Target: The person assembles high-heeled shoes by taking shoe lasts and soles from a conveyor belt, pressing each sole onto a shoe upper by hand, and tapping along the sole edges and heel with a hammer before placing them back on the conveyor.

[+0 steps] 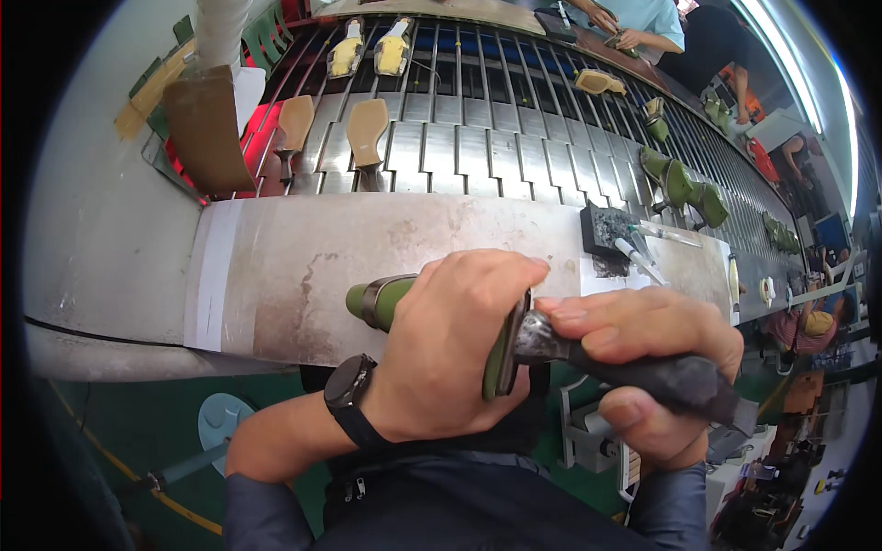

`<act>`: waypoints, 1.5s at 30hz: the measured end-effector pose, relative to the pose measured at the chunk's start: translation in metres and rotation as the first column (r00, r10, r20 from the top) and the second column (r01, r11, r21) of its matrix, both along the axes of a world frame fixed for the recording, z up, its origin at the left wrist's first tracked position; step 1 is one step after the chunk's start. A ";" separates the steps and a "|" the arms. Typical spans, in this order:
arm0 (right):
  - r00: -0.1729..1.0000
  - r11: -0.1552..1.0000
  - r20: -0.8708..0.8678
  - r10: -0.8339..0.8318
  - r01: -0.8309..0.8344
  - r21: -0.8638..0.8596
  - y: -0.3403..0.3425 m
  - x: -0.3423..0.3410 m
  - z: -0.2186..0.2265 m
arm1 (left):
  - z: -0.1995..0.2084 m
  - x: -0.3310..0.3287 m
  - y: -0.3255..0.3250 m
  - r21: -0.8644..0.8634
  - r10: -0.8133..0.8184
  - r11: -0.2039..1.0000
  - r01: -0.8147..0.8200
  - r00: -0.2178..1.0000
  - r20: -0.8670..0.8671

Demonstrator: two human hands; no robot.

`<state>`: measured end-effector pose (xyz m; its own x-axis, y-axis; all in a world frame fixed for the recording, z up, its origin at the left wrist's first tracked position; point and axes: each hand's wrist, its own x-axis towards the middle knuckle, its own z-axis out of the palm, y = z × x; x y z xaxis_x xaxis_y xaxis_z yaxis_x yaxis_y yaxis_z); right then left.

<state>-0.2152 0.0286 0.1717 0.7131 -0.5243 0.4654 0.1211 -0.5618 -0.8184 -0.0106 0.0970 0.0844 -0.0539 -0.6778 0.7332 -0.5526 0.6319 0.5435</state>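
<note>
My left hand [459,340], with a dark watch on its wrist, is closed around a green shoe [384,303] above the near edge of the worktable. The rounded toe with a dark strap points left; the back end, with a dark-edged rim, shows at the right of the hand, and the middle is hidden under my fingers. My right hand [657,354] grips a black-handled tool with a worn metal head [537,338]. Its metal head meets the back end of the shoe, and the fingertips lie close beside it. Whether the head presses or only touches, I cannot tell.
Beyond the stained worktable [276,266] runs a slatted metal conveyor [441,151] carrying tan soles [367,129], yellow-lined pieces [392,48] and green heeled shoes [680,184]. A black block [606,230] with several pens or brushes [638,257] stands right. Another person's hands work at the far side.
</note>
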 end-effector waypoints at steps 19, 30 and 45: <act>0.959 0.612 -0.115 -0.260 0.255 0.748 0.070 0.003 -0.183 | -0.166 0.013 0.067 -0.222 0.461 0.885 -0.408 0.832 0.310; 0.970 0.528 0.088 -0.227 0.046 0.848 0.064 0.010 -0.199 | -0.170 0.009 0.070 -0.202 0.487 0.871 -0.447 0.838 0.247; 0.978 0.948 -0.128 0.167 -0.124 0.292 0.010 0.034 -0.129 | -0.170 0.010 0.072 -0.204 0.512 0.853 -0.480 0.845 0.156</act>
<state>-0.1807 0.0391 0.0429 0.8413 -0.5035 0.1965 0.0484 -0.2919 -0.9552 -0.0004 0.1686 -0.0854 0.1057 -0.5344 0.8386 -0.8989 0.3092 0.3103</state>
